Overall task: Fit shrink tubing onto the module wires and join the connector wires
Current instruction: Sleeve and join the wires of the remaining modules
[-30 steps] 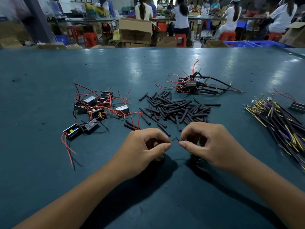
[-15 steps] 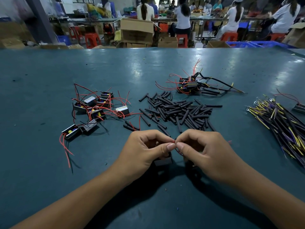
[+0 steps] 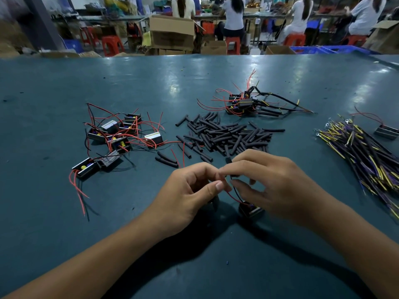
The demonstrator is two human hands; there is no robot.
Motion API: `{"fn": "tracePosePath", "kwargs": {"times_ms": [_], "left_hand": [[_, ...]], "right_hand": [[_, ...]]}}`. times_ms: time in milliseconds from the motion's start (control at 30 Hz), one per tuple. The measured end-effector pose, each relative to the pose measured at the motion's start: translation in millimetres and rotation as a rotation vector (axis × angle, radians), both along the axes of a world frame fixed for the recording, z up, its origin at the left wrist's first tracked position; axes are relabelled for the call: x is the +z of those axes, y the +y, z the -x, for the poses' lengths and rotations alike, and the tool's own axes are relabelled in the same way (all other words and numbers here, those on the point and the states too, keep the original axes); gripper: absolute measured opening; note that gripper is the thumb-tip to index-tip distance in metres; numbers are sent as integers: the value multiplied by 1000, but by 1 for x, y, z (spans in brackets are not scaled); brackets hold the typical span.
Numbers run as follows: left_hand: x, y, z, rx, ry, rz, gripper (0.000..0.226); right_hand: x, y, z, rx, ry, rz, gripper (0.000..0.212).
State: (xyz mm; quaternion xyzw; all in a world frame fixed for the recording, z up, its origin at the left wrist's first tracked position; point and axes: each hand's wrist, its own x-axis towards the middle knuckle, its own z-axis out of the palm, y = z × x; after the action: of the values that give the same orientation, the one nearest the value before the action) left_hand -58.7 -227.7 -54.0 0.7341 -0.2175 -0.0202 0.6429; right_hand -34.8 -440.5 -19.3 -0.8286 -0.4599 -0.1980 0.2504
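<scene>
My left hand pinches thin wire ends between thumb and forefinger, just in front of my chest. My right hand meets it fingertip to fingertip and holds a short black shrink tube that sticks up from its fingers. A red and a black wire run down from the pinch to a small black module lying on the table under my right hand. A pile of black shrink tubes lies just beyond my hands.
Loose modules with red and black wires lie at the left. Modules with tubing fitted sit beyond the pile. A bundle of yellow and purple connector wires lies at the right, one module beside it. People work at far benches.
My hands have drawn together and lifted slightly. The module now lies under my right hand with its wires leading up to the pinch, and a tube stands up from my right fingers.
</scene>
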Motion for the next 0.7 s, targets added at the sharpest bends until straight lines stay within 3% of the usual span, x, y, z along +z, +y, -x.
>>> {"fn": "tracePosePath", "kwargs": {"times_ms": [233,433,567,700], "left_hand": [[4,1,2,-35,-15,-36,14],[5,1,2,-58,-6,-43,13],[5,1,2,-57,-9,-61,13],[5,1,3,-42,-56,-92,13]], "right_hand": [[6,-6,-9,25,-262,99,12],[9,-10,-10,33,-340,183,13],[12,-8,-8,31,-281,178,16],[12,-1,0,17,15,85,12]]}}
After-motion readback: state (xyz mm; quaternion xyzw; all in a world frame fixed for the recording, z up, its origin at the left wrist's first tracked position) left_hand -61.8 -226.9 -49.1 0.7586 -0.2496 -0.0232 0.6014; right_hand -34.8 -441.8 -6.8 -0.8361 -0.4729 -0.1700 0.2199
